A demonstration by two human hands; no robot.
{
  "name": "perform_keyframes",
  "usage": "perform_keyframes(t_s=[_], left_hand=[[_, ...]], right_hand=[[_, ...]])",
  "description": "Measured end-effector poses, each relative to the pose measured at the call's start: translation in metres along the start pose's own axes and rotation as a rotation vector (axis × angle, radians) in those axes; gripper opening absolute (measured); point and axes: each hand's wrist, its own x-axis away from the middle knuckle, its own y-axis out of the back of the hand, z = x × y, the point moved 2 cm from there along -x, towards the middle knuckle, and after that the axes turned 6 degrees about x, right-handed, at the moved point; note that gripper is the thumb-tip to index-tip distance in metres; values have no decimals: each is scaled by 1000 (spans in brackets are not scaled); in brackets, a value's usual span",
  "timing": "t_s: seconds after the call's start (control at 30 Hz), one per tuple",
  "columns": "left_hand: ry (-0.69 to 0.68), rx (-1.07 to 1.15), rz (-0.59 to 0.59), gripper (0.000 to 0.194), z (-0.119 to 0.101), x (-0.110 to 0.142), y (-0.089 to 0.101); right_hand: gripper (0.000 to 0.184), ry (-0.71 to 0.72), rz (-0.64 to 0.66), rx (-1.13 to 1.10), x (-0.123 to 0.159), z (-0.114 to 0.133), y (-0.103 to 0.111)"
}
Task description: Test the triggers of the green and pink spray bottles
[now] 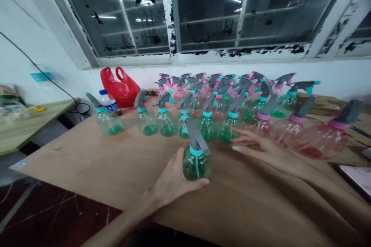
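Near the front middle of the table, my left hand [171,179] is wrapped round a green see-through spray bottle [197,168] with a turquoise collar and a grey trigger head. The bottle looks upright, its trigger lever slanting toward me. My right hand [253,146] is stretched out to the right of it, fingers apart and holding nothing I can see. Its fingertips are close to another green spray bottle [227,131] in the front row; whether they touch it I cannot tell. Pink spray bottles [321,142] stand just beyond my right forearm.
Many pink and green spray bottles crowd the back of the brown table [116,170]. A red plastic bag [121,88] and a blue-capped bottle [108,100] stand at the back left. A pale flat object [358,179] lies at the right edge. A second table [37,123] is at left.
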Motion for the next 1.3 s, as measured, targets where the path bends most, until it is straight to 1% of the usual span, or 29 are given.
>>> perform_keyframes(t_s=[0.07, 0.1, 0.13, 0.2, 0.23, 0.3, 0.37, 0.43, 0.53, 0.63, 0.7, 0.77, 0.87, 0.97, 1.07, 1.13, 1.3], left_hand=[[21, -2, 18, 75, -4, -4, -7], [36, -1, 32, 74, -5, -7, -11], [48, 2, 45, 75, -7, -9, -14], [50, 9, 71, 79, -10, -14, -21], [38, 15, 84, 82, -12, -16, -24], [3, 31, 105, 86, -14, -21, -32], [-30, 47, 113, 90, -16, -26, -40], [-67, 60, 106, 93, -16, -30, -48], [-118, 76, 93, 90, -17, -35, -58], [-115, 71, 84, 88, -18, -39, -66], [-123, 62, 66, 87, -19, -41, -69], [-150, 50, 46, 86, -21, -44, -72], [-173, 24, 19, 87, -25, -47, -75], [-170, -9, 16, 92, -26, -50, -78], [-168, -55, 27, 101, -23, -51, -79], [-197, -70, 61, 103, -20, -51, -76], [-289, -92, 228, 86, -2, -51, -63]], right_hand=[[49, -12, 145, -23, -2, -5, -3], [49, 5, 195, -46, -2, -5, -5], [52, 35, 214, -70, -3, -4, -6], [66, 104, 202, -84, -5, 1, -12], [75, 146, 188, -84, -6, 4, -16], [88, 226, 147, -83, -9, 13, -25], [92, 269, 67, -71, -12, 22, -34], [85, 305, -16, -80, -15, 32, -39], [65, 294, -139, -90, -18, 44, -42], [43, 299, -171, -119, -20, 51, -42], [31, 340, -187, -120, -21, 52, -40], [23, 399, -225, -99, -22, 52, -37], [19, 445, -246, -97, -24, 50, -34], [16, 412, -219, -101, -28, 46, -34], [15, 400, -211, -90, -31, 42, -32], [19, 406, -202, -87, -31, 40, -30], [28, 428, -174, -62, -31, 36, -22]])
